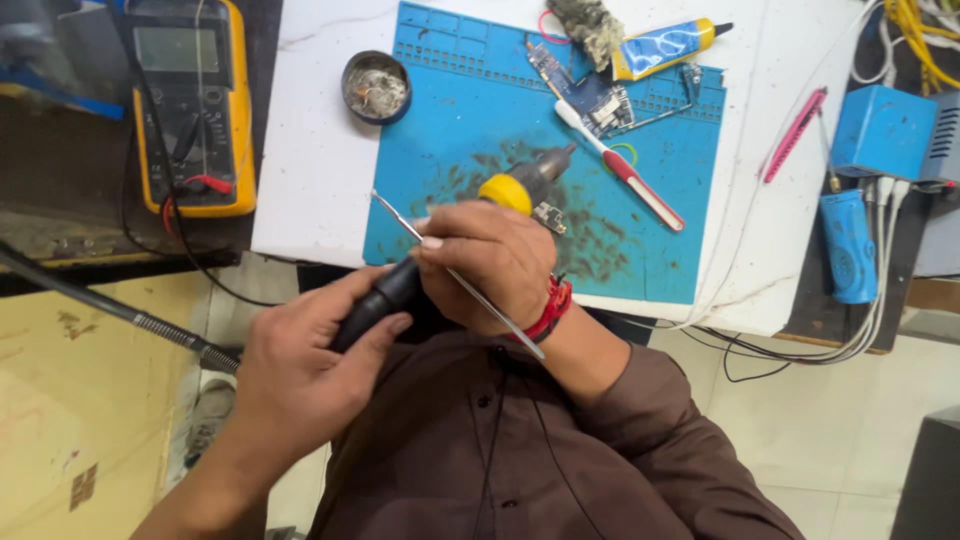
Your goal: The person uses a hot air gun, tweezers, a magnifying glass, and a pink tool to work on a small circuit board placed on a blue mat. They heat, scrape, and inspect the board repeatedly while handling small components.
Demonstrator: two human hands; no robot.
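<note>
While both fists grip the soldering iron (pixel 450 245), left hand (pixel 300 370) rearmost, right hand (pixel 495 265) also pinching tweezers (pixel 455 272), its axis points to 2 o'clock.

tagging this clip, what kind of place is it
Most likely an electronics repair bench: a yellow multimeter, a blue work mat with a small circuit board, and a soldering iron held in both hands.

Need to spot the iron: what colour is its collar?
Yellow collar, on the black-handled iron, head view.
</note>
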